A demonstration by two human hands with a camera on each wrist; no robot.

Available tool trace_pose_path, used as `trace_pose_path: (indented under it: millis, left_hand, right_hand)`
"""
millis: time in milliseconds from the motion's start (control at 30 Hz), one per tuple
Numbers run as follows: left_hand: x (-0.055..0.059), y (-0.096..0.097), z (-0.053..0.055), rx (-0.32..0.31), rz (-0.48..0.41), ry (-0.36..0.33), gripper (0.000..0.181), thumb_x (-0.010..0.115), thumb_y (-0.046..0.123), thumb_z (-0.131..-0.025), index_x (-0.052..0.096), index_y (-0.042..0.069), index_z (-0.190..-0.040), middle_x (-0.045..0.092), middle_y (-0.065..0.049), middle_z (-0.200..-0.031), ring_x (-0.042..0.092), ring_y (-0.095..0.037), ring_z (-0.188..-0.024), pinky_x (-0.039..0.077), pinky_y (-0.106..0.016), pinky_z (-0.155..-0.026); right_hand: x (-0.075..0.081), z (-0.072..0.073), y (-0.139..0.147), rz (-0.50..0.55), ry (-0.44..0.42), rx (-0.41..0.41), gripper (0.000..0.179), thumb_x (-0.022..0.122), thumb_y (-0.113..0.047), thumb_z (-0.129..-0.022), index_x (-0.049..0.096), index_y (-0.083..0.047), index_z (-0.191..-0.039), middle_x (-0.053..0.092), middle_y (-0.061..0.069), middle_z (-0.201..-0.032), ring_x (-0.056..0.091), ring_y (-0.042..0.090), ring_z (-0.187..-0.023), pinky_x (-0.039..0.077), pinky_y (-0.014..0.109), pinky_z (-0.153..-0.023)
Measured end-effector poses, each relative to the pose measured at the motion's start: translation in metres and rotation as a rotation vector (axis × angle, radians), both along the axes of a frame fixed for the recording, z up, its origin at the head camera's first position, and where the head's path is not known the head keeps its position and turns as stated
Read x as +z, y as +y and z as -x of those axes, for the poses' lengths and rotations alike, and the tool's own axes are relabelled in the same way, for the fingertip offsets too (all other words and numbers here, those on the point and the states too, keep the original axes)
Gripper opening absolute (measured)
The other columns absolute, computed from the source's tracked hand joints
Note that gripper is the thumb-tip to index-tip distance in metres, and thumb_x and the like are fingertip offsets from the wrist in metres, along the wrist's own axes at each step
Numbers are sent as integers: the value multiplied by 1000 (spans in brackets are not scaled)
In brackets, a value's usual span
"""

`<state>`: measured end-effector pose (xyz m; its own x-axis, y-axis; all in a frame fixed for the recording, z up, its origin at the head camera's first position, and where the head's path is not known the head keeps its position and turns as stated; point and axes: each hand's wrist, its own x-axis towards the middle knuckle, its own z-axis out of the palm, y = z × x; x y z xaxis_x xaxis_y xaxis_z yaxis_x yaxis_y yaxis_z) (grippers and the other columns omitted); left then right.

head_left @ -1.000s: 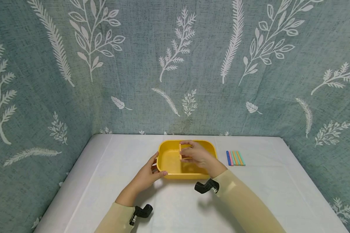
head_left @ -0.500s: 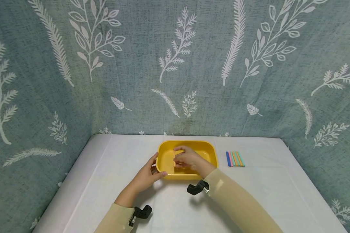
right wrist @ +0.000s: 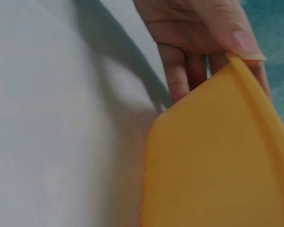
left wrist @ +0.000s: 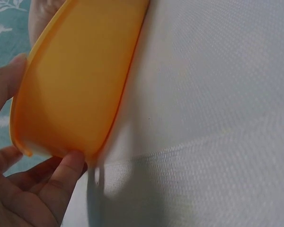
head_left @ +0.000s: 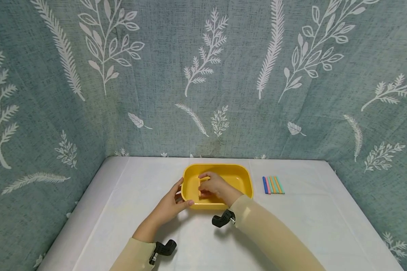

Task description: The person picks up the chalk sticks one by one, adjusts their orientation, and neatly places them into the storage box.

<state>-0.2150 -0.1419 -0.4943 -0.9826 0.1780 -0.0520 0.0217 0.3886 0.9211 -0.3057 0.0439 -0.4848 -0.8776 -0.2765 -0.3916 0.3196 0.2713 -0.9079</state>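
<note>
My left hand grips the left end of a yellow rectangular tray, the thumb on its front rim and the fingers against the outer left wall. In the left wrist view, fingertips touch the tray's lower outer side. My right hand is down inside the tray, toward its left part. It pinches an orange chalk-like stick that points away from me. The right fingers partly cover the stick. In the right wrist view the tray wall hides the right hand, while the left hand shows at the corner.
A row of several thin coloured sticks, blue, pink, green and orange, lies on the white cloth right of the tray. The white-covered table ends at a leaf-patterned curtain behind and at both sides.
My right hand has moved left and lower inside the tray, carrying the orange stick. The left hand keeps its grip on the tray's left end, almost unmoved.
</note>
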Motion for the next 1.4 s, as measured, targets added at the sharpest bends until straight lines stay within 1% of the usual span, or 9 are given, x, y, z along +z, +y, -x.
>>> trace_pose_path:
  millis: [100, 300, 400, 567, 767, 967, 1067, 1300, 1400]
  left_hand:
    - [0, 0, -1, -2, -3, 1, 94, 76, 24, -92, 14, 13, -162, 36, -20, -156, 50, -36, -133, 48, -41, -104]
    - [0, 0, -2, 3, 7, 2, 94, 76, 25, -92, 14, 14, -162, 35, -20, -157, 50, -36, -134, 48, -41, -104]
    - [1, 0, -2, 3, 3, -1, 94, 76, 25, -92, 14, 14, -162, 35, -20, -157, 49, -36, -134, 48, -41, -104]
    - [3, 1, -2, 0, -12, 0, 94, 76, 24, -91, 15, 15, -162, 35, -20, -157, 50, -37, -134, 48, -42, -104]
    - [2, 0, -2, -3, -30, -3, 95, 77, 22, -90, 15, 14, -162, 35, -21, -157, 49, -38, -134, 48, -43, -103]
    - [1, 0, -1, -1, -14, -12, 96, 77, 25, -91, 14, 15, -162, 34, -20, -157, 49, -36, -135, 48, -40, -104]
    - [1, 0, -1, 4, -14, -17, 96, 77, 25, -90, 14, 17, -162, 34, -18, -158, 49, -35, -135, 48, -39, -104]
    - [1, 0, -1, 1, -11, -13, 96, 76, 24, -91, 13, 16, -162, 33, -19, -158, 48, -36, -136, 47, -39, -105]
    - [1, 0, -1, -1, -13, -24, 96, 76, 24, -91, 12, 17, -162, 32, -19, -158, 46, -36, -137, 47, -39, -105]
  right_hand:
    - [-1, -2, -2, -32, 10, -1, 43, 71, 8, -85, 59, -3, -125, 64, 13, -90, 65, 17, -61, 60, 29, -59]
    - [-1, -2, -6, -54, 28, -10, 44, 72, 8, -85, 60, -3, -126, 64, 15, -89, 67, 17, -61, 61, 30, -59]
    - [0, -2, -6, -83, 40, -11, 43, 72, 7, -86, 61, -3, -126, 65, 15, -88, 67, 18, -62, 61, 30, -60]
    - [1, -2, -6, -103, 50, -21, 41, 73, 6, -86, 63, -3, -124, 66, 14, -86, 66, 18, -63, 61, 30, -60]
    - [0, -2, -7, -107, 59, -27, 39, 74, 6, -85, 63, -3, -122, 67, 12, -82, 66, 16, -61, 60, 29, -60]
    - [0, -2, -6, -93, 56, -19, 40, 73, 8, -84, 64, -1, -122, 67, 13, -82, 66, 17, -63, 61, 31, -62]
    - [0, -1, -6, -94, 49, -20, 40, 73, 8, -84, 64, -1, -122, 67, 13, -82, 66, 17, -65, 61, 31, -63]
    - [0, -1, -5, -73, 25, -27, 39, 71, 8, -85, 63, 0, -122, 67, 13, -84, 66, 18, -65, 61, 30, -63]
    - [1, -2, -4, -59, 12, -31, 37, 71, 9, -85, 63, 0, -121, 66, 14, -85, 67, 19, -64, 61, 31, -63]
